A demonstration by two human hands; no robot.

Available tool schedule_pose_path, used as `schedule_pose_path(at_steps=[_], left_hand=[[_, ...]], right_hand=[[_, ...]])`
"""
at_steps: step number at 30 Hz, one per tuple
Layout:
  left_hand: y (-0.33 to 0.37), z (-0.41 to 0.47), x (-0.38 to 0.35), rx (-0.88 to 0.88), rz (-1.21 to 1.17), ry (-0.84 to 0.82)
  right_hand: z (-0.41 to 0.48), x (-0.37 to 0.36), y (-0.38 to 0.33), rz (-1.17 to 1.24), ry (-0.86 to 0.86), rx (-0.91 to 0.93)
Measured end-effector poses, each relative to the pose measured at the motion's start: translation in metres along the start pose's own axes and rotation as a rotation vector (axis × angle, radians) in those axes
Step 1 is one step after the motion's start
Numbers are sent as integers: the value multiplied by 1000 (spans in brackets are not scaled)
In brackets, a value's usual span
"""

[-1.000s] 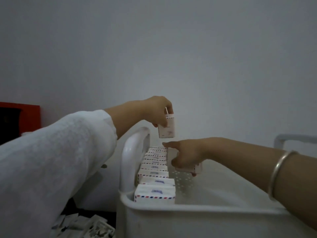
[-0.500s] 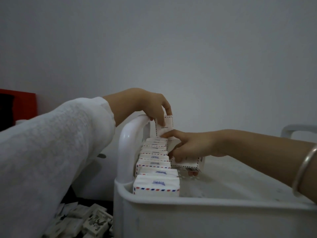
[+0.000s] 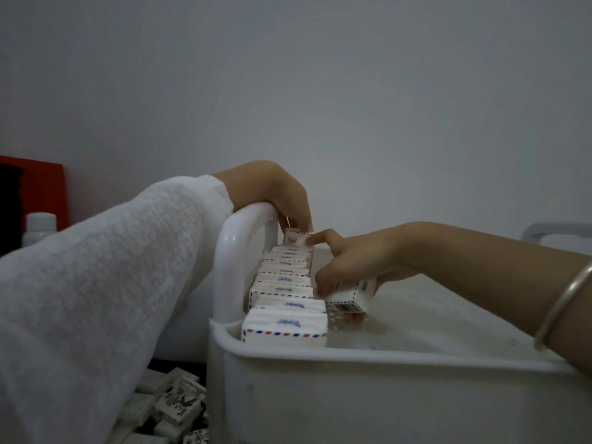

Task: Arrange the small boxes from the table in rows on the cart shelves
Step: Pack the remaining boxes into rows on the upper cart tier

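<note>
Shelf (image 3: 384, 355): from my remote seat I see a white cart tray with a raised rim. The light is dim and the right edge cuts it off.
Sleeve (image 3: 96, 283): white knit over the left arm, filling the lower left and hiding much of what lies below.
Handle (image 3: 229, 251): a white hoop at the shelf's left end, with the left wrist lying over it.
Row (image 3: 285, 302): small white boxes stand packed face to face along the shelf's left wall. Each has red-and-blue airmail dashes on its edges and a blue mark on top. I cannot read the marks.
Loose boxes (image 3: 173, 408): a jumbled heap on the dark surface (image 3: 179, 365) at lower left, below the shelf. It is partly behind the sleeve and its print is blurred.
Right grip (image 3: 355, 261): thumb and lower fingers are wrapped around the held box, and the forefinger is stretched out to touch the end box.
Left grip (image 3: 282, 200): fingers are curled down, pinching the top of the end box. The thumb is hidden.
Held box (image 3: 352, 298): tilted with a barcode facing me, just beside the row and over the perforated shelf floor.
End box (image 3: 296, 240): at the row's far end, standing a little higher than its neighbours.
Bangle (image 3: 563, 310): silver, on the right forearm.
</note>
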State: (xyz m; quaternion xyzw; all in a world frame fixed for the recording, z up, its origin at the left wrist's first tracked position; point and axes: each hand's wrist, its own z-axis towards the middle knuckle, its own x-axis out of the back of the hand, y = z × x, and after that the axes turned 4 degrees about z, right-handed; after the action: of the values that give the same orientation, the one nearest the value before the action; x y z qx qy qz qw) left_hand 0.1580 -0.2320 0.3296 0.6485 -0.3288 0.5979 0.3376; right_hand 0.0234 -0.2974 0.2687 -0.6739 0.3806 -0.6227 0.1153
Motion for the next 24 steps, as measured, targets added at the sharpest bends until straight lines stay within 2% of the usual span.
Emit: schedule_pose_path(at_steps=[4,6,9,14,18,24], left_hand=[[-2,3,-1,8,52,-66],[-3,5,0,1,94,-68],[-5,2,4,14,153,-55],[-15,-15,6,35,-102,-78],[-14,-58,8,-126,-246,140],[2,-144,-10,-342,-453,434]], right_hand=[[-15,8,-6,-71,63,-44],[-27,17,-4,-148,127,-5],[-48,25,-7,-86,179,97],[-91,11,-13,102,47,233],[-119,-8,-8,193,-42,244],[-143,-30,-7,72,98,232]])
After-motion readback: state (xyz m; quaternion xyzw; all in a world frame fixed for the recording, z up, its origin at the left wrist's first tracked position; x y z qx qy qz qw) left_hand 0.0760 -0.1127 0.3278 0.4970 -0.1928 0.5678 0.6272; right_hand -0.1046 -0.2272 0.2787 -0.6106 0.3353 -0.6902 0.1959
